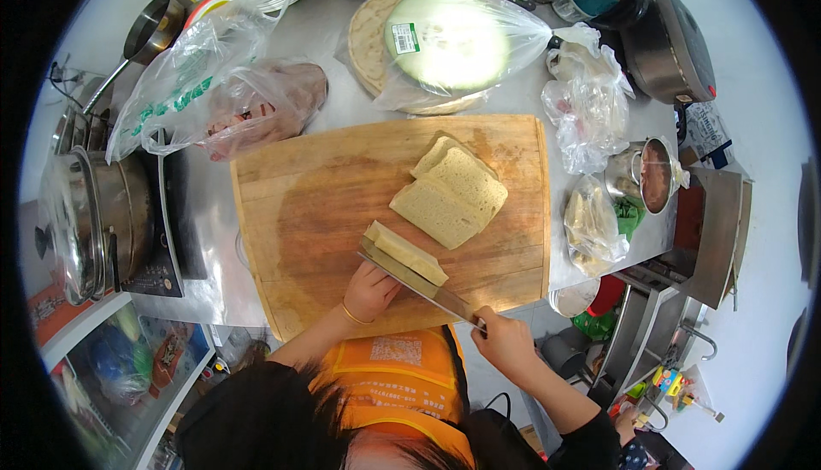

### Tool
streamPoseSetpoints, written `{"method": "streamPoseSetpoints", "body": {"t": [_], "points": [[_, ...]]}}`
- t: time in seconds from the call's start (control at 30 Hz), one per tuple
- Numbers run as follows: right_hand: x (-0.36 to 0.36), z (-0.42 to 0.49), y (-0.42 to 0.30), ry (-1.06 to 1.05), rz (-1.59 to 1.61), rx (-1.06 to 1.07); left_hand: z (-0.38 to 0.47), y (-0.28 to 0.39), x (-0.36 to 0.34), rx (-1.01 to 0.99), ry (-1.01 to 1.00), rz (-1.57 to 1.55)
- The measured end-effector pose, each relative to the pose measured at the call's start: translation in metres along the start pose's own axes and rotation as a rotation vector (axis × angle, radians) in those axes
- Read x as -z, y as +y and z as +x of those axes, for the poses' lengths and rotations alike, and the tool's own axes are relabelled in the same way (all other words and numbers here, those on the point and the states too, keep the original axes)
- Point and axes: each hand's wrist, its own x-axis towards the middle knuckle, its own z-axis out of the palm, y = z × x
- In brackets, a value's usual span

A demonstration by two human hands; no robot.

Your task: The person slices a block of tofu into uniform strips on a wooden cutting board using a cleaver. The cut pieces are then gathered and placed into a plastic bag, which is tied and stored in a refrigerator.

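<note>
My right hand (510, 340) grips the handle of a broad-bladed kitchen knife (444, 298). The blade slants across the near part of a wooden cutting board (321, 213) and lies along the near side of a pale, porous tofu-like piece (405, 253). On the near side of the blade is my left hand (372, 291), fingers bent and close to the metal; the blade hides whether they hold anything. Beyond the cut piece, larger slabs of the same pale food (452, 197) lie flat on the board, overlapping one another and apart from the knife.
Bagged meat (269, 107) lies beyond the board's left side. A bagged round, pale green food (442, 40) rests on flatbreads (365, 40) behind the board. A lidded steel pot (122, 220) stands left. Plastic bags (593, 226) and a metal cup (655, 175) stand right. Someone's hand (625, 425) shows lower right.
</note>
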Motion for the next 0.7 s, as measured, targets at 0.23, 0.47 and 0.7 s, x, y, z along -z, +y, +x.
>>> {"method": "streamPoseSetpoints", "body": {"t": [0.23,0.47,0.7], "points": [[-0.016,0.033,-0.012,-0.031,-0.094,0.009,0.008,0.001,0.005,-0.014,-0.016,0.02],[-0.017,0.012,0.007,0.021,-0.111,0.023,0.009,0.0,0.007,-0.022,-0.003,-0.019],[-0.056,0.056,-0.013,0.136,-0.081,0.107,0.002,0.006,0.01,-0.033,-0.069,0.002]]}}
